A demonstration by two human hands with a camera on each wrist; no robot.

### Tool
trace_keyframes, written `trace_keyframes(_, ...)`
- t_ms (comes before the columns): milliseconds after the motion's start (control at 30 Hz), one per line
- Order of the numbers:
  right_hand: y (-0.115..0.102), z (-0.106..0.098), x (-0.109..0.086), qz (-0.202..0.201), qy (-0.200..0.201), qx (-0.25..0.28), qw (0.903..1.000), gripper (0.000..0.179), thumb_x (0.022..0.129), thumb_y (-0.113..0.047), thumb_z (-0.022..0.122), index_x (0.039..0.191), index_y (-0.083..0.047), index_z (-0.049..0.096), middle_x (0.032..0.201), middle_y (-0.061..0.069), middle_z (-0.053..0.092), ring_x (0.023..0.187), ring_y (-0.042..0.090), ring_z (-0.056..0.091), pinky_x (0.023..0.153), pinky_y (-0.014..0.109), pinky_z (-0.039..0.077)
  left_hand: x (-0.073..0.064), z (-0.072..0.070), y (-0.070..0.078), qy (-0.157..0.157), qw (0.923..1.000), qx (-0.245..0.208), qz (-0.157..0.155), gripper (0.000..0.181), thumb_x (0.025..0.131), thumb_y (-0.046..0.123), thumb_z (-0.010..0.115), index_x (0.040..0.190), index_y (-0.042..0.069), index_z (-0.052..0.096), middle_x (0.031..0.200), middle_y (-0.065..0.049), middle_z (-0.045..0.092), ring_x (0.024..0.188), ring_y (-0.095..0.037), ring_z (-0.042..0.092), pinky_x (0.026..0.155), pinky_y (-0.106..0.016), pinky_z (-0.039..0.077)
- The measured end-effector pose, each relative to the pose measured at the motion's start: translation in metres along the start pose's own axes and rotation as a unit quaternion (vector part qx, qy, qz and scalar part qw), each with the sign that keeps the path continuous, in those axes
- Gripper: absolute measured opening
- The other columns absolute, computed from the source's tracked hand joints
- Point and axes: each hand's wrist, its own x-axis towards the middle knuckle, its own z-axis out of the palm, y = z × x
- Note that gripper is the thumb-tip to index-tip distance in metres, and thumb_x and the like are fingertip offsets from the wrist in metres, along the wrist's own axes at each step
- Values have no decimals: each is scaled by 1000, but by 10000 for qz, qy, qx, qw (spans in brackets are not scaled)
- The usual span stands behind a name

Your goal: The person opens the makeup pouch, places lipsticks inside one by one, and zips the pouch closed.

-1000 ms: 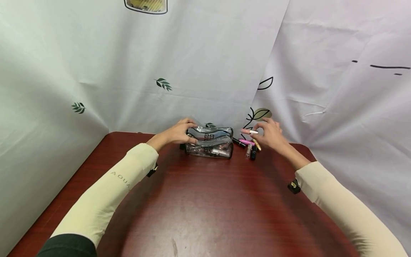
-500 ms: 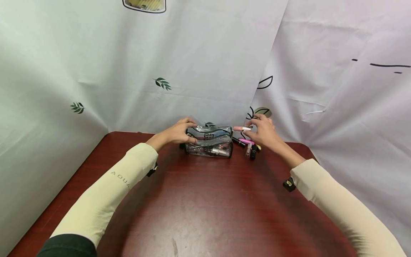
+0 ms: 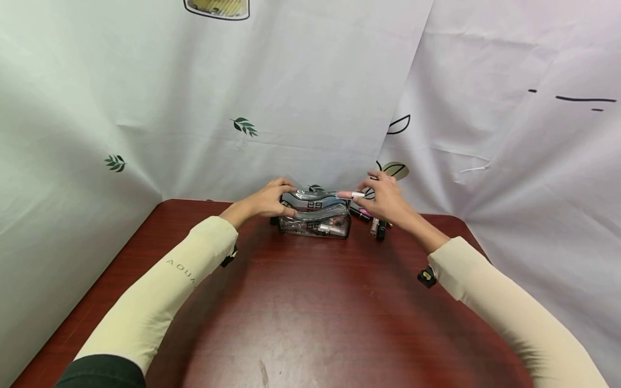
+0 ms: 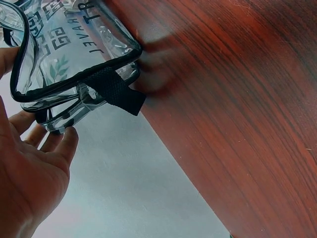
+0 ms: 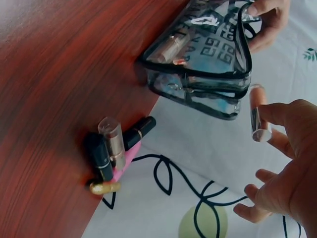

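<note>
A clear zip cosmetic bag [image 3: 297, 228] with black piping stands at the back of the table, its top spread apart. My left hand [image 3: 267, 200] grips the bag's left end, thumb on the near edge and fingers on the far one. Several tubes show through its wall, including a silver-capped tube [image 3: 332, 229]. My right hand [image 3: 385, 200] pinches a pink lip gloss tube [image 3: 345, 194] by its silver cap between thumb and fingertips. In the head view the tube overlaps the bag's right top edge; in the right wrist view the lip gloss [image 5: 256, 114] is beside the bag's end.
Right of the bag lie a black tube [image 5: 98, 156], a clear-capped lipstick [image 5: 113, 141], another black lipstick [image 5: 139, 133], a pink item [image 5: 130, 154] and a small gold tube [image 5: 105, 188]. A white printed curtain [image 3: 310, 108] hangs behind the red-brown table [image 3: 310, 302].
My right hand has carried the lip gloss leftward from above the loose cosmetics to the bag's right top edge. My left hand has kept its grip on the bag.
</note>
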Motion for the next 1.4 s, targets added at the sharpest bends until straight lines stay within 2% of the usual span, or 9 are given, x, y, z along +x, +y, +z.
trace_keyframes(233, -10, 7, 1, -184, -38, -16, 9998, 29, 106, -28, 77, 125, -7, 79, 177, 29, 41, 160, 65, 33, 123, 85, 31, -2, -1, 0, 11, 10000, -72, -25, 85, 98, 38, 77, 168, -1, 50, 174, -24, 41, 166, -48, 32, 134, -68, 32)
trace_keyframes(633, -22, 17, 6, -83, -80, -115, 9999, 30, 108, -31, 75, 126, -8, 80, 178, 27, 40, 161, 63, 33, 123, 85, 31, -4, -2, 0, 50, 9999, -119, -67, 87, 97, 39, 79, 168, -1, 50, 174, -24, 41, 167, -48, 32, 135, -67, 32)
trace_keyframes(1067, -24, 24, 5, -129, -55, 37, 9999, 28, 108, -29, 75, 126, -7, 79, 177, 28, 41, 163, 64, 28, 125, 85, 27, -1, -1, 0, -56, 10000, -22, -58, 86, 98, 39, 78, 168, -1, 49, 175, -23, 40, 168, -48, 30, 135, -68, 31)
trace_keyframes(1400, -27, 31, 8, -87, -69, 22, 9999, 29, 108, -29, 73, 127, -8, 79, 176, 28, 42, 160, 63, 34, 124, 83, 31, 0, 0, 1, -66, 9999, -10, -86, 86, 98, 39, 78, 169, 0, 49, 175, -23, 40, 168, -47, 30, 135, -68, 32)
